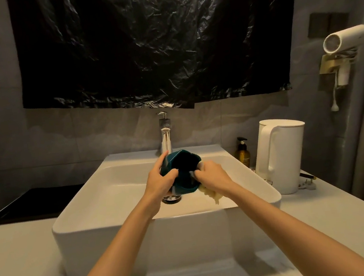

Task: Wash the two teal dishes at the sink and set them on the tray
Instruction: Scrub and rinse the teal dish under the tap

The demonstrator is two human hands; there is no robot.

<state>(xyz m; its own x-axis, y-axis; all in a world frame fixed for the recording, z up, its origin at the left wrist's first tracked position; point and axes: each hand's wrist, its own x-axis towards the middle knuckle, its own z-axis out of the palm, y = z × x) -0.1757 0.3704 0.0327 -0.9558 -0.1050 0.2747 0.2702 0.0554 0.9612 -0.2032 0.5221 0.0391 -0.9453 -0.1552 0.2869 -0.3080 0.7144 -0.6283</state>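
Over the white sink (pixel 84 225) we hold both arms out, and the two teal dishes sit between our hands above the basin, in front of the chrome faucet (pixel 166 139). Our left hand (pixel 158 180) grasps the upper teal dish (pixel 184 162): the thumb lies across its near face and the fingers wrap round its left side. That dish is tilted, with its dark opening turned toward us. The lower teal dish (pixel 185 189) shows just beneath it, close above the metal drain (pixel 171 198); whether the two touch we cannot tell.

Our right hand (pixel 213 176) has its fingers curled in against the right side of the dishes, where one meets the other. A pale grey patch shows at the fingertips, too blurred to name, and we cannot tell whether this hand clamps a dish or only presses on it. A yellow sponge (pixel 211 194) lies in the basin just under that wrist.

On the pale counter (pixel 20 256) to the left of the sink rests the black tray (pixel 37 202), well apart from the dishes. To the right stand an amber pump bottle (pixel 242 152) and a white kettle (pixel 281 154), side by side. A white hair dryer (pixel 343 40) hangs on the right wall, and a crinkled black plastic sheet (pixel 155 44) covers the wall above the faucet.
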